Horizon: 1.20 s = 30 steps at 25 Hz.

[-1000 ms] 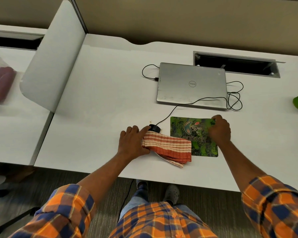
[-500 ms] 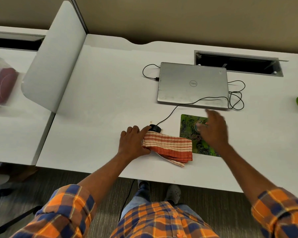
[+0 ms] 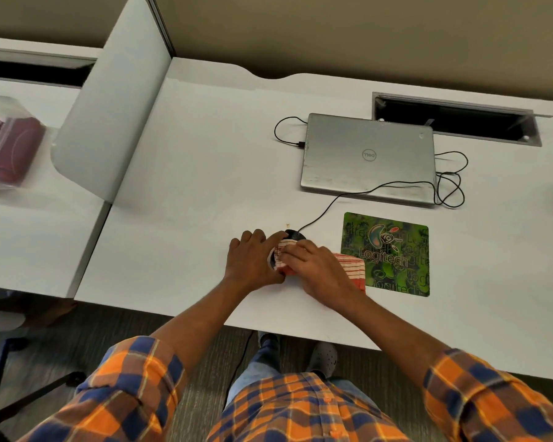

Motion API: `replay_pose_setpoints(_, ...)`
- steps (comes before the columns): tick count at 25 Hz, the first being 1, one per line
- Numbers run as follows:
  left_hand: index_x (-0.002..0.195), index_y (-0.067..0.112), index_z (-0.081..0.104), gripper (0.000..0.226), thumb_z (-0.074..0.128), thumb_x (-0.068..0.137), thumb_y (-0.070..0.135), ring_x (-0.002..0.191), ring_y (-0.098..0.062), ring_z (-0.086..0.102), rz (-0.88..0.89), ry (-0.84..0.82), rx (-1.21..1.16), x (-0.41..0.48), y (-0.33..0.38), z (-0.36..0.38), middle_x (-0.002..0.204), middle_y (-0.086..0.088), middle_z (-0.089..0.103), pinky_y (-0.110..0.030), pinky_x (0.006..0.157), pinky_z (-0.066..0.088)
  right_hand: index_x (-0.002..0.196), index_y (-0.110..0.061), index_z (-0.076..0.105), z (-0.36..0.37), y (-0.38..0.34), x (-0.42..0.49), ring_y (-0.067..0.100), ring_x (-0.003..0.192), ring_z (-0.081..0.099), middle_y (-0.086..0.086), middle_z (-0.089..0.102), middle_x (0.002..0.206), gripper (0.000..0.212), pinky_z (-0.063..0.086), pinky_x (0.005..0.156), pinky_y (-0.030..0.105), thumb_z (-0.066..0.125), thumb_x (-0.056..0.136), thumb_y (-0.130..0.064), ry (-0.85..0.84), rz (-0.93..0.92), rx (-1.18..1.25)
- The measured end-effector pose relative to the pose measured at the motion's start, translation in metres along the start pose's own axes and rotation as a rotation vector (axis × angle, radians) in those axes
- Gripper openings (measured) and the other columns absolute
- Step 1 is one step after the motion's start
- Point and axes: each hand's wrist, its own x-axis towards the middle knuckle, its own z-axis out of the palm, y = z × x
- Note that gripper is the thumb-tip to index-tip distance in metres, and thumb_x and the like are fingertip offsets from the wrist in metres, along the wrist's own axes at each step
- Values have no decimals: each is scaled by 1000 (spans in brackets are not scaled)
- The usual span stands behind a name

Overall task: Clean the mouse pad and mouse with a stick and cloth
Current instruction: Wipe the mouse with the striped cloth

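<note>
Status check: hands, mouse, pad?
Left hand steadying mouse; right hand pressing striped cloth over it. Mouse pad bare at right, cloth edge on its left margin. No stick in view, nothing blocking.

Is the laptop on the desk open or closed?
Closed. The laptop lies flat on the desk, its silver lid with the logo facing up; no screen or keyboard shows.

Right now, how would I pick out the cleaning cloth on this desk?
Start at the closed silver Dell laptop and drop to the green Logitech mouse pad nearer the desk edge. The cloth overlaps the pad's left side and runs under both hands onto the black mouse: the only red-and-cream striped fabric.
</note>
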Motion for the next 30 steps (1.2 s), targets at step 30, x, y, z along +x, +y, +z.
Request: replay_pose_setpoints(30,158,57,32,90,50,91,0,132,-28,42,163,-459,18,44,-27,-61,135,-4,51,-44,104,36,144,-8,58,4,-40,11,37,132,54,14,61,145,72,59,90,47,88,78,-13,-171,155,-100)
